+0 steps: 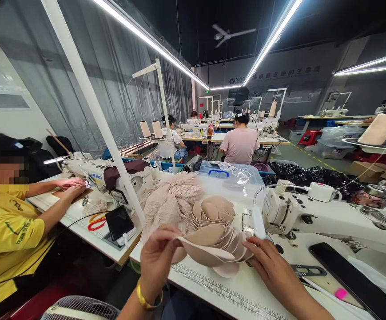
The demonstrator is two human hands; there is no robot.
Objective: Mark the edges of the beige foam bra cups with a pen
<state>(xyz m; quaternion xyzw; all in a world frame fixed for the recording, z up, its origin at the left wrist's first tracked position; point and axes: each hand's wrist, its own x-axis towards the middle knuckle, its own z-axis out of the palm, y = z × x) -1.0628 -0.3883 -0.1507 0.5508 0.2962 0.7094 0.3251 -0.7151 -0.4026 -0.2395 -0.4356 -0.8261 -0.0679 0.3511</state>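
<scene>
My left hand [157, 262], with a gold bangle on the wrist, is closed in a pinch on the left edge of a beige moulded fabric cup [206, 252]. My right hand [268, 266] is closed on the cup's right edge. The cup is held just above the front of the white sewing table [219, 291]. Behind it lies a fanned stack of the same beige cups [212, 213], and beside that a heap of beige lace fabric [169, 200].
A white sewing machine [312, 213] stands at my right, with a black phone [349, 273] on the table before it. A co-worker in a yellow shirt [6, 235] sews at a Juki machine [113, 175] on the left. Other people sit at tables farther back.
</scene>
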